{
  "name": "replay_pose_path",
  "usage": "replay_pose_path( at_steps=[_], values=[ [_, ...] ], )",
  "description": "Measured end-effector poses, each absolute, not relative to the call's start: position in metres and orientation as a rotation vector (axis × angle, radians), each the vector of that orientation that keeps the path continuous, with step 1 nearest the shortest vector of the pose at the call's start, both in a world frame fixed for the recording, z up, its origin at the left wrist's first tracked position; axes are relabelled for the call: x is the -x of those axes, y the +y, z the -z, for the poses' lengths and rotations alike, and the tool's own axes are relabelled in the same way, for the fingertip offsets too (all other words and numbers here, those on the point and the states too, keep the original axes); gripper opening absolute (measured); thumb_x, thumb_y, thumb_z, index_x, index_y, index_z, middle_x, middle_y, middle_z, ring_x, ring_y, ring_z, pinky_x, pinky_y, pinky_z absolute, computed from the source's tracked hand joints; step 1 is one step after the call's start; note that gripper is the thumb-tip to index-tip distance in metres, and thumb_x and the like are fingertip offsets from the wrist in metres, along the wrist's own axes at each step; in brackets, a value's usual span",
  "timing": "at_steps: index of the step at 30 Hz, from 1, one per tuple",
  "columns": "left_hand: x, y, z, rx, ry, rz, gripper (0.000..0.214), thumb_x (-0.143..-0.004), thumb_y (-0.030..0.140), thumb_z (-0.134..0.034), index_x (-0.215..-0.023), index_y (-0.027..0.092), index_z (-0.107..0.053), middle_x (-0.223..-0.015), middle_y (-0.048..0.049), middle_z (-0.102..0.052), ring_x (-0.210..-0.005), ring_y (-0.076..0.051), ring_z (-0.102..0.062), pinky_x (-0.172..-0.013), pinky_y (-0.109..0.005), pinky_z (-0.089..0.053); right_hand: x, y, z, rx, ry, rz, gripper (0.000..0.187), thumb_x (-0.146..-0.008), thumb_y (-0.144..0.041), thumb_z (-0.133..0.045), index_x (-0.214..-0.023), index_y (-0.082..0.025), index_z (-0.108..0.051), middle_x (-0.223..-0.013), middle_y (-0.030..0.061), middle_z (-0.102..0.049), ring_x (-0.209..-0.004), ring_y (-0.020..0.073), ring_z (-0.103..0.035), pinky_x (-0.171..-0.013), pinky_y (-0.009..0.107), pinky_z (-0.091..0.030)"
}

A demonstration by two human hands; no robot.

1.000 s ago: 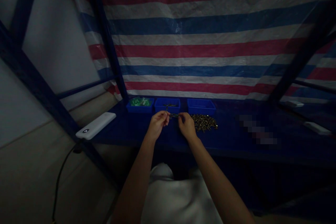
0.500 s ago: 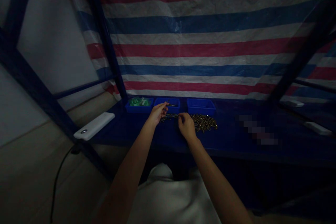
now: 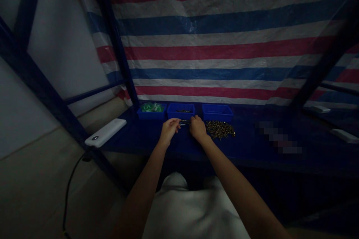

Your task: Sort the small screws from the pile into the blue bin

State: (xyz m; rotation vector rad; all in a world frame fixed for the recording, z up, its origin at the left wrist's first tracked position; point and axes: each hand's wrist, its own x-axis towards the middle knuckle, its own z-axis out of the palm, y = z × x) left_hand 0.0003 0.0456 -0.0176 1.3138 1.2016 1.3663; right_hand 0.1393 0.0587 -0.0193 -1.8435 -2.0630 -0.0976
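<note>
Several thin metal rods (image 3: pixel 184 122) span the gap between my two hands above the blue tabletop. My left hand (image 3: pixel 169 130) has its fingers closed around their left ends. At their right ends is my right hand (image 3: pixel 198 127), its fingers curled and pinched on them. Just right of that hand lies a heap of small brass-coloured metal parts (image 3: pixel 220 129). Behind my hands stands a blue bin (image 3: pixel 181 105) with some thin dark metal pieces in it. The exact kind of the rods is too small and dark to make out.
To the left is a blue bin (image 3: pixel 151 116) of green-and-white packets; to the right, another blue bin (image 3: pixel 217 112). A white oblong device (image 3: pixel 106 133) lies at the table's left end. Blue frame posts (image 3: pixel 116 41) rise at both sides before a striped sheet (image 3: pixel 210 52).
My left hand has come down and closed on the rods, its fingers raised and looser before. The rods look gathered more tightly together. The view has shifted slightly.
</note>
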Motion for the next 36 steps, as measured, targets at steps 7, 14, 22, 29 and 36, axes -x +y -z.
replay_pose_path(
  at_steps=[7,14,22,29,36],
  values=[
    [-0.006,0.047,0.024,-1.386,1.183,-1.29,0.021,-0.071,0.029,-0.056,-0.079,0.011,-0.063,-0.053,0.0011,-0.055,-0.043,-0.006,-0.045,-0.043,-0.019,-0.03,-0.138,0.066,0.017,1.916,-2.202,0.137,0.028,-0.083,-0.009,-0.036,-0.104,-0.009,-0.054,-0.107,0.017,-0.054,-0.101,0.0221,-0.051,-0.079,0.032,-0.043],
    [-0.006,0.058,0.029,-1.508,1.187,-1.277,0.019,-0.073,0.027,-0.055,-0.08,0.011,-0.063,-0.053,-0.0001,-0.056,-0.046,-0.008,-0.049,-0.047,-0.02,-0.037,-0.147,0.058,-0.001,1.887,-2.305,0.269,0.028,-0.083,-0.007,-0.036,-0.106,-0.007,-0.053,-0.107,0.0188,-0.054,-0.1,0.0233,-0.053,-0.078,0.032,-0.044],
    [-0.004,0.055,0.022,-2.102,1.2,-1.251,0.019,-0.074,0.023,-0.057,-0.088,0.02,-0.069,-0.079,-0.0063,-0.068,-0.068,-0.016,-0.06,-0.069,-0.027,-0.044,-0.153,0.043,-0.038,1.588,-2.58,0.358,0.026,-0.082,-0.004,-0.038,-0.103,-0.008,-0.053,-0.097,0.0165,-0.063,-0.092,0.0226,-0.059,-0.077,0.032,-0.042],
    [-0.002,0.051,0.02,-2.112,1.24,-1.315,0.012,-0.072,0.027,-0.061,-0.078,0.022,-0.07,-0.075,-0.0056,-0.067,-0.07,-0.017,-0.06,-0.067,-0.024,-0.043,-0.158,0.043,-0.04,1.404,-2.52,0.168,0.022,-0.08,-0.004,-0.043,-0.098,-0.012,-0.054,-0.095,0.0125,-0.062,-0.089,0.0204,-0.059,-0.074,0.028,-0.042],
    [-0.002,0.05,0.002,-1.58,1.162,-1.542,0.028,-0.07,0.037,-0.061,-0.084,0.014,-0.066,-0.058,0.0,-0.058,-0.041,-0.007,-0.044,-0.043,-0.02,-0.033,-0.163,0.04,0.0,1.175,-1.668,0.075,0.023,-0.09,-0.023,-0.031,-0.101,-0.015,-0.05,-0.096,0.0096,-0.059,-0.091,0.0172,-0.055,-0.083,0.029,-0.042]
  ],
)
